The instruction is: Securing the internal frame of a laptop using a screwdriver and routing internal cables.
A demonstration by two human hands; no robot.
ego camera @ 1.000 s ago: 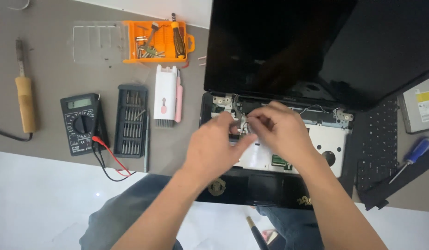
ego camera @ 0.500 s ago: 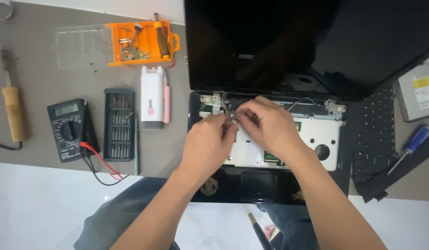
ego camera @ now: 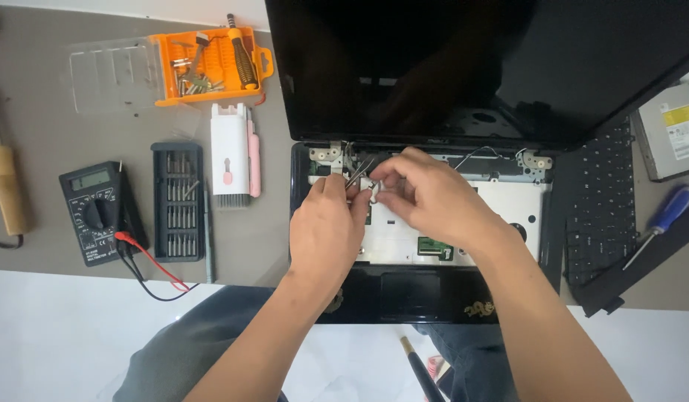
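Tweezers (ego camera: 357, 173) are pinched in left hand (ego camera: 326, 231) fingers, small white part (ego camera: 373, 191) gripped by right hand (ego camera: 426, 197) fingers over opened laptop (ego camera: 449, 223).

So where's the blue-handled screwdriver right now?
In the head view, the blue-handled screwdriver lies at the far right of the desk, just below the grey disc drive and right of the detached keyboard.

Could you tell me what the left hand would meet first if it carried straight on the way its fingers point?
Probably the laptop's left hinge bracket, then the dark screen behind; the left hand points up-frame, depth unclear.
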